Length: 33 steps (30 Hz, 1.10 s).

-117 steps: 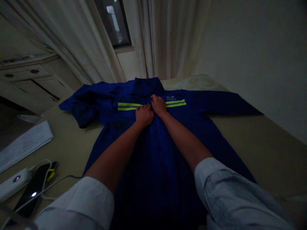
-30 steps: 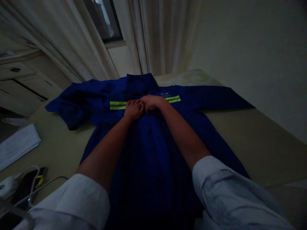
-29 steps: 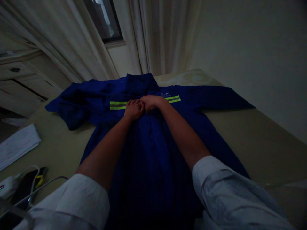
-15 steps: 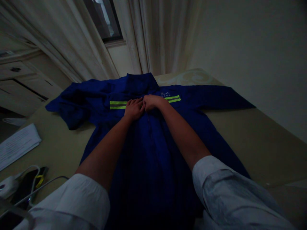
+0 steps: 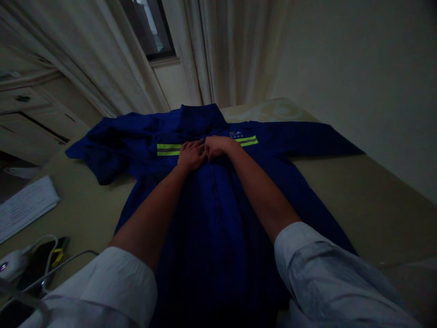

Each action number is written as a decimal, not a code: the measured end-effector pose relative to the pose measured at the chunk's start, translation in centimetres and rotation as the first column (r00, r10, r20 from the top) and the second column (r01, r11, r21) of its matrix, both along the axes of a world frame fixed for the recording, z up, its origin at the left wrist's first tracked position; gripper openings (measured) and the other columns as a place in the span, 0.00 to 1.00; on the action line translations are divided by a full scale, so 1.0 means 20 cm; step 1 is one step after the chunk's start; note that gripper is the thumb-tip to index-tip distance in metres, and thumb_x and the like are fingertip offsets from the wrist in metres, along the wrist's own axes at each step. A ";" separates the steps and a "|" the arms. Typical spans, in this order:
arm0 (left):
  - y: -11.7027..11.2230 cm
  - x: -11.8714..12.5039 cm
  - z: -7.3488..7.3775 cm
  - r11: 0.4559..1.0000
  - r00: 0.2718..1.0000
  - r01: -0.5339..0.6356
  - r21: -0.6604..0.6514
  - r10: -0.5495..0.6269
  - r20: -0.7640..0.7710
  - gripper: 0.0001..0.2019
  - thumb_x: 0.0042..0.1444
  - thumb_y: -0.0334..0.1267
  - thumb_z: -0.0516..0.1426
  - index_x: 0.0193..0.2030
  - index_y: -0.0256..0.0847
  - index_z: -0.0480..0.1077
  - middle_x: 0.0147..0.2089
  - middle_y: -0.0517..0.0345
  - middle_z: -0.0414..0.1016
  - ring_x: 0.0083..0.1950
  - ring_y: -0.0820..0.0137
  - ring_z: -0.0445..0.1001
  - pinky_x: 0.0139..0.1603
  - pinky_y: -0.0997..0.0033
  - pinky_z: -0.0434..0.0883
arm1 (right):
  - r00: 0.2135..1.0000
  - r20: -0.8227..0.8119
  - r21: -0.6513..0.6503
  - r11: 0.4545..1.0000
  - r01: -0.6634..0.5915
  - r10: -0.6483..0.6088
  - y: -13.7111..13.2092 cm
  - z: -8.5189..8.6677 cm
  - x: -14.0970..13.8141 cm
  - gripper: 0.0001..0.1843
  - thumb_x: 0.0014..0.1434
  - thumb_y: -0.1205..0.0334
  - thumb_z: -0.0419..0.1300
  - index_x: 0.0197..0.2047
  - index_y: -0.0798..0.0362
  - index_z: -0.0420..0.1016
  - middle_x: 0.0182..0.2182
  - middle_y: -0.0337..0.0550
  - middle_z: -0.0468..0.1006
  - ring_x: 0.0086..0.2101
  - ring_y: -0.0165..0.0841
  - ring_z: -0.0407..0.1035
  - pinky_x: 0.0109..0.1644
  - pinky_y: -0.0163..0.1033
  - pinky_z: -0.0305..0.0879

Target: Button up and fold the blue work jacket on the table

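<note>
A dark blue work jacket (image 5: pixel 211 218) lies spread flat, its collar (image 5: pixel 200 119) at the far end and its sleeves stretched out to both sides. Yellow-green reflective stripes (image 5: pixel 168 149) cross its chest. My left hand (image 5: pixel 191 155) and my right hand (image 5: pixel 216 146) sit side by side on the front closure just below the collar, fingers curled on the cloth. The fingertips nearly meet at the centre seam. What they pinch there is hidden under my fingers. White rolled shirt sleeves (image 5: pixel 112 287) cover my forearms near the bottom of the view.
The jacket rests on a beige padded surface (image 5: pixel 358 205). On its left lie papers (image 5: pixel 27 207), a white charger (image 5: pixel 12 264) with cables and a dark phone (image 5: pixel 43 269). Curtains (image 5: pixel 225 54) and a wall rise behind; a white cabinet (image 5: pixel 27 118) stands far left.
My right hand has eased slightly away from my left hand since a second ago, leaving a small gap. Both hands stay on the closure, and the view has barely shifted.
</note>
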<state>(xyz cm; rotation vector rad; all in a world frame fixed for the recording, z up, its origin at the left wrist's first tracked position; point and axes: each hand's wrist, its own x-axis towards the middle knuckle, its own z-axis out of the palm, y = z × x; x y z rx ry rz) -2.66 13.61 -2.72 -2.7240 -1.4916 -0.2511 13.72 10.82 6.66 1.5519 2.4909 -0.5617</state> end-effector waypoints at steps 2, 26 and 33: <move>0.00 0.00 0.00 1.000 1.000 -0.004 0.001 0.004 -0.007 0.27 0.72 0.55 0.45 0.69 0.51 0.71 0.76 0.57 0.64 0.74 0.52 0.63 0.77 0.46 0.52 | 1.000 0.009 -0.016 1.000 -0.004 0.004 -0.01 0.01 0.00 0.17 0.53 0.67 0.73 0.47 0.61 0.87 0.42 0.51 0.86 0.42 0.39 0.79 0.45 0.38 0.69; -0.07 0.01 0.06 0.998 0.998 -0.004 0.059 0.000 0.063 0.29 0.71 0.54 0.46 0.73 0.46 0.66 0.75 0.49 0.66 0.75 0.54 0.62 0.78 0.46 0.47 | 0.933 -0.072 0.137 0.930 -0.340 0.352 -1.82 -0.15 0.00 0.03 0.66 0.64 0.64 0.40 0.47 0.76 0.37 0.40 0.83 0.36 0.36 0.76 0.38 0.41 0.67; -0.54 0.15 0.17 0.997 0.983 -0.069 -0.023 0.072 0.171 0.25 0.68 0.37 0.46 0.69 0.48 0.69 0.70 0.47 0.72 0.69 0.52 0.69 0.72 0.41 0.61 | 0.981 -0.190 0.146 0.987 0.066 -0.038 -1.95 -0.26 0.00 0.02 0.70 0.62 0.63 0.44 0.50 0.75 0.42 0.40 0.81 0.42 0.35 0.77 0.43 0.38 0.68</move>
